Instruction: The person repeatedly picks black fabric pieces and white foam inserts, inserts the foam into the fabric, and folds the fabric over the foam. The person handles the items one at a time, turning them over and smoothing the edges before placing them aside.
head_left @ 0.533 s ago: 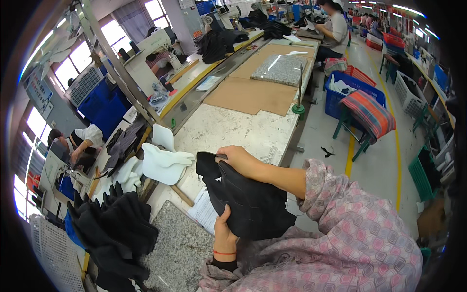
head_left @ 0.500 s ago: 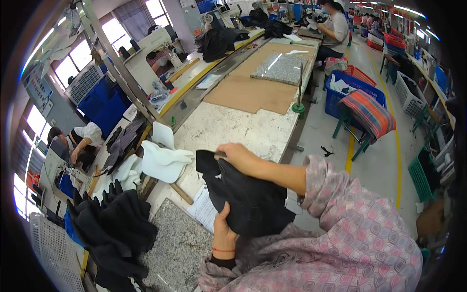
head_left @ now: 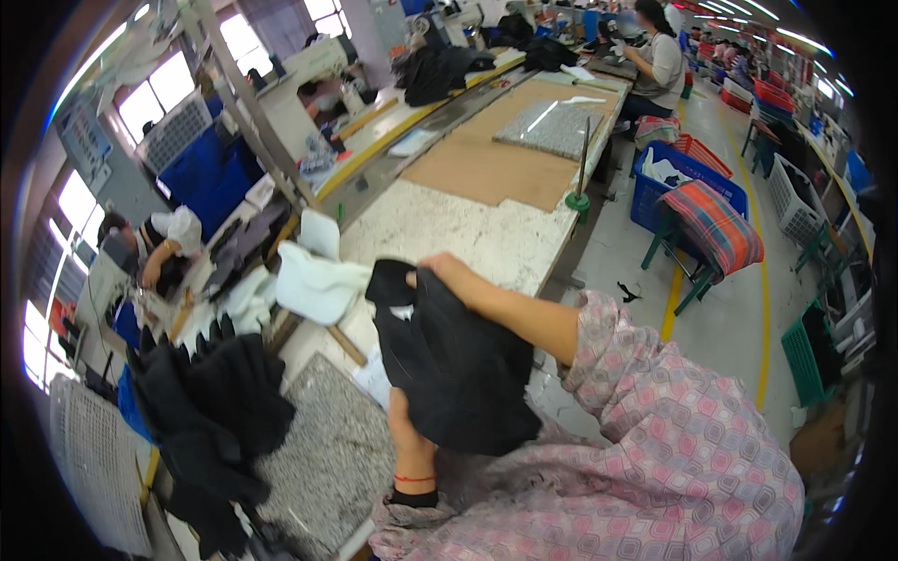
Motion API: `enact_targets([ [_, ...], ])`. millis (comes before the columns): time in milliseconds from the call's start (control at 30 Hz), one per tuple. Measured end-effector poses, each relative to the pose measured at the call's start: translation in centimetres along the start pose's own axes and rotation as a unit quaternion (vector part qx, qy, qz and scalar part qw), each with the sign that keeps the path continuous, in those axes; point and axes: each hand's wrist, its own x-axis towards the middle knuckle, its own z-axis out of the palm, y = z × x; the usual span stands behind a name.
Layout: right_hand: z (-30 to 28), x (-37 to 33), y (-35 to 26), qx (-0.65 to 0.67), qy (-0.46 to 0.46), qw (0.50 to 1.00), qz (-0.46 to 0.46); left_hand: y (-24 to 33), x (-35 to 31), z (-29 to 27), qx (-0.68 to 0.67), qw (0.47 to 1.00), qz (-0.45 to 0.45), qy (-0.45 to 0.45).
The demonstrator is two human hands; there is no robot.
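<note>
A black cloth piece [head_left: 458,374] with a small white patch near its upper edge is held up before me, above the near end of the table. My right hand [head_left: 449,276] is closed on its top edge. From below, my left hand [head_left: 412,435] grips its lower left side, thumb in front and fingers hidden behind the cloth. To the left lies a heap of black gloves [head_left: 210,397], their fingers pointing up and away. Beside it a speckled stone slab [head_left: 332,458] rests on the table, and a printed sheet [head_left: 374,377] is partly covered by the cloth.
White hand-shaped forms [head_left: 318,285] lie left of the cloth. The long table [head_left: 449,224] carries brown cardboard [head_left: 468,168] and another stone slab [head_left: 547,128]. A green-based spindle [head_left: 578,200] stands at its right edge. Co-workers sit at left and far end; a blue crate [head_left: 650,201] stands right.
The cloth and both hands have shifted slightly up and left in view, and the cloth's upper part has turned, baring more of the white patch. Both hands keep their hold.
</note>
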Motion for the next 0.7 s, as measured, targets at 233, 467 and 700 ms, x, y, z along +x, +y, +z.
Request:
enact_targets([
  [233,-1.3,-4.3,-3.3,-0.069,0.072,0.994,0.034,-3.4,-5.0,2.0,0.031,0.999,-0.030,0.002],
  [467,-5.8,-8.9,-7.3,0.134,0.029,0.984,0.110,7.0,-2.7,5.6,0.006,0.996,-0.079,-0.028],
  [700,-1.4,1.1,-0.8,-0.231,0.177,0.957,-0.006,6.9,3.0,4.8,-0.022,0.986,-0.131,0.096],
])
